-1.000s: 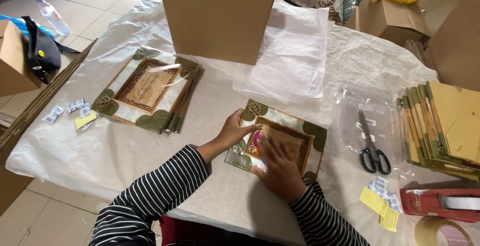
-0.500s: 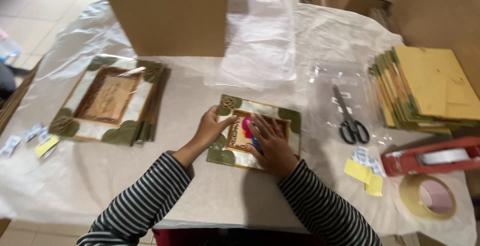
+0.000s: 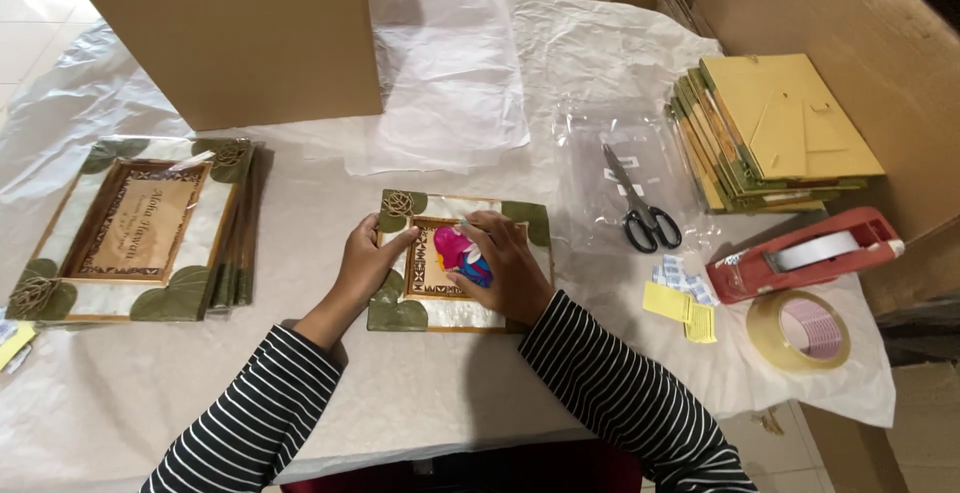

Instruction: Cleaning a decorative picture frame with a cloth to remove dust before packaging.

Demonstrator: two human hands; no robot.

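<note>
The right hand (image 3: 505, 268) pressed a pink-and-blue cloth (image 3: 461, 255) onto the centre frame (image 3: 450, 308) while the left hand (image 3: 368, 258) steadied its nine-o'clock edge, finished frames (image 3: 130, 228) stacked farther left, more yellow-backed frames (image 3: 775, 128) waiting at two o'clock.

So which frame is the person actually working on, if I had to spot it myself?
Start at the big cardboard box at the table's far edge, then come straight toward the person. The frame lies alone, flat, between both hands: left hand on its edge, right hand pressing a bright pink and blue thing on its middle. The similar leaf-cornered frames to the left are stacked and untouched.
</note>
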